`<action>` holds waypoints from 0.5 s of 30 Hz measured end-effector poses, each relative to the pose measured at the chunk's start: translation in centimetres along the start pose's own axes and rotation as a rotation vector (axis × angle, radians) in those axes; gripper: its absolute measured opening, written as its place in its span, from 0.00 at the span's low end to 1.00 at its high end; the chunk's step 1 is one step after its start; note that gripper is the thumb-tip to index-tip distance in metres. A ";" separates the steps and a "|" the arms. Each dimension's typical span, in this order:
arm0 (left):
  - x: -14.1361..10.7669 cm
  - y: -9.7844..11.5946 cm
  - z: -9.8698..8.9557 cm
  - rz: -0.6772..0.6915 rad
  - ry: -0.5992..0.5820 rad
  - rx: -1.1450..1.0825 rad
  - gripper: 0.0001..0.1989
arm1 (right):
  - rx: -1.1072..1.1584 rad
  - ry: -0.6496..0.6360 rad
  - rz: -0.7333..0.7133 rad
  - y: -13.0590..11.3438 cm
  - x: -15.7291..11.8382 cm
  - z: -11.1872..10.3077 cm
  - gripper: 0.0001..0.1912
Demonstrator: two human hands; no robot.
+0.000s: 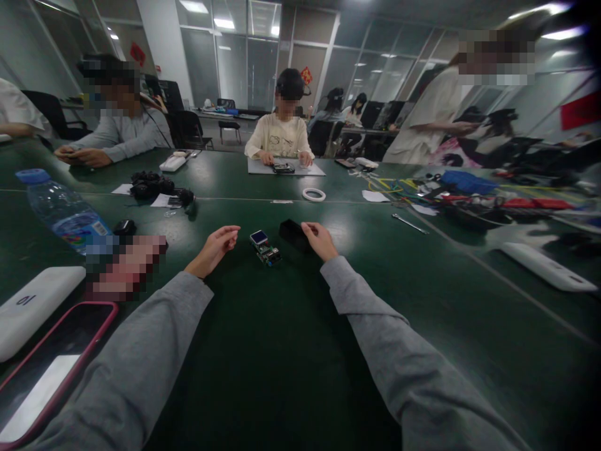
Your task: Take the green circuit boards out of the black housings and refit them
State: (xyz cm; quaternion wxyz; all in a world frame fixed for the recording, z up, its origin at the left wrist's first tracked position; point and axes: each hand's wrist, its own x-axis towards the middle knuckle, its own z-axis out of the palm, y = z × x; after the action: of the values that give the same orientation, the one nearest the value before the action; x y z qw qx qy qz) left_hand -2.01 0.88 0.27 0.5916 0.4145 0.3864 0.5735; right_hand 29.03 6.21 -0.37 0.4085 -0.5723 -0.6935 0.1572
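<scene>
Your right hand has the black box pinched at its near right end, thumb and fingers closed on it. Your left hand: fingers curled in, narrow gap at most; can't tell if the tips meet or pinch something tiny.

Circuit board with the small screen lies on the green bench between your hands, just left of the box, apart from your left fingertips.

Further out: white ring flat on the bench beyond the box. Silver wrench off to your right, white oblong case past it. Tangle of coloured cables and a blue bundle crowd the far right.

Left side is tight: your left sleeve overlaps the edge of the red-rimmed phone in view. White power bank beside that, then a pixelated pink item, a small black object and the water bottle, tilted in view. Black cable bundle behind them.

Co-worker sits opposite, both hands over a white sheet with a device on it.
</scene>
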 end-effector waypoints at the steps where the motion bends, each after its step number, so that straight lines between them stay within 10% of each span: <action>1: 0.0 0.0 0.0 -0.002 0.004 -0.001 0.14 | -0.004 0.004 0.006 -0.1 -0.1 0.1 0.25; 9: -0.3 0.4 0.1 -0.015 0.010 -0.023 0.15 | -0.198 -0.065 -0.125 -0.5 -2.6 -1.8 0.27; 15: -0.4 0.4 -0.1 -0.016 -0.002 -0.027 0.14 | -0.274 0.291 0.196 6.9 -9.0 -18.6 0.35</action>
State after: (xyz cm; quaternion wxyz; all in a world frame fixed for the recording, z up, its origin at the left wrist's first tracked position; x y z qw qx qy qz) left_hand -2.28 0.46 0.62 0.6021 0.4041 0.3812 0.5735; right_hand 47.64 -4.71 2.86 0.4054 -0.7037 -0.5832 0.0162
